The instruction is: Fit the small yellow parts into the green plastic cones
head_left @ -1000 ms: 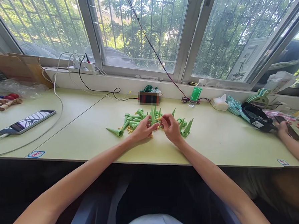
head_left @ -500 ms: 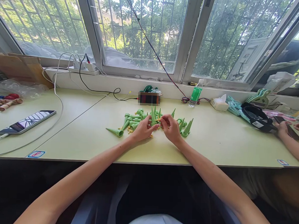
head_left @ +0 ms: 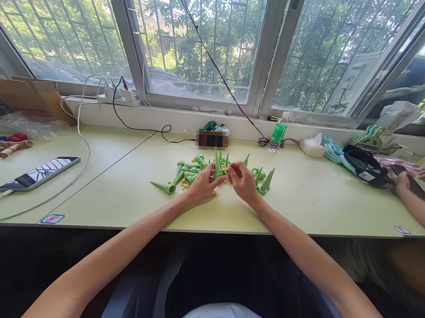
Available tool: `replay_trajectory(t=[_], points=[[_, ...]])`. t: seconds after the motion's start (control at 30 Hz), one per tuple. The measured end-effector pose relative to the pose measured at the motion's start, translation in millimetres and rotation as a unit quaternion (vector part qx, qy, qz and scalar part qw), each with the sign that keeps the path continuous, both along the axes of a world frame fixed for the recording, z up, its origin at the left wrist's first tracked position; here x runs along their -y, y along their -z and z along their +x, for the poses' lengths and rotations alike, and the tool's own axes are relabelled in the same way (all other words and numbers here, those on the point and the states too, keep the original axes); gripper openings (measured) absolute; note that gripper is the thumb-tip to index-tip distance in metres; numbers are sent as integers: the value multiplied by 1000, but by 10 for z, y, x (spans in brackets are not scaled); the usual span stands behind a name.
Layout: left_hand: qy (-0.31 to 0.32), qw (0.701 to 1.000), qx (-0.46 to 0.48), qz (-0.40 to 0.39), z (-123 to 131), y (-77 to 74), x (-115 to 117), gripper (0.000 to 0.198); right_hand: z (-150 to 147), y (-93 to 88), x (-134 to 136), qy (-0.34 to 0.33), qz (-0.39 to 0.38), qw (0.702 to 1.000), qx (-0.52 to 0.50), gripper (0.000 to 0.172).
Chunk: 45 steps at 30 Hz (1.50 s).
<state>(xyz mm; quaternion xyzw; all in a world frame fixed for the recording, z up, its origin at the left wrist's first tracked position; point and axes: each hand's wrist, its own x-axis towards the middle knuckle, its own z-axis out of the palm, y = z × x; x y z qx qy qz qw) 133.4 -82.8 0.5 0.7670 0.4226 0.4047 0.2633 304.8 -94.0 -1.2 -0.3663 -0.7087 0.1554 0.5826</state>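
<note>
A heap of green plastic cone spikes (head_left: 186, 173) lies in the middle of the pale green table (head_left: 303, 201); some stand upright, one lies apart at the left (head_left: 164, 187). My left hand (head_left: 204, 182) is closed around a green spike at the heap. My right hand (head_left: 243, 179) meets it fingertip to fingertip, pinching a small yellow piece (head_left: 226, 169) at the end of that spike. More small yellow pieces lie under the hands (head_left: 215, 193).
A phone (head_left: 37, 172) on a white cable lies at the left, beside wooden toys (head_left: 6, 147). A green bottle (head_left: 278, 133), tissue box (head_left: 311, 146) and black strap device (head_left: 363, 166) stand behind at the right. Another person's hands (head_left: 407, 183) hold a phone at the far right.
Both my hands have stayed at the heap, with only slight finger shifts. The other person's far hand has moved a little over their phone.
</note>
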Motion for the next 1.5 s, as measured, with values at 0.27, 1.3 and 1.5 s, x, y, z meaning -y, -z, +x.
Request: replay_trajectory(t=[0.27,1.3,1.5], points=[[16,998,-34,41,0,27,-31,38,4,-15,4,12,-12,1000,4,23],[73,989,-78,102,-21,48,-37,22,8,13,-41,15,-90,996,-13,33],[68,988,-62,127,-13,25,-28,20,8,0,-36,14,-90,996,-17,32]])
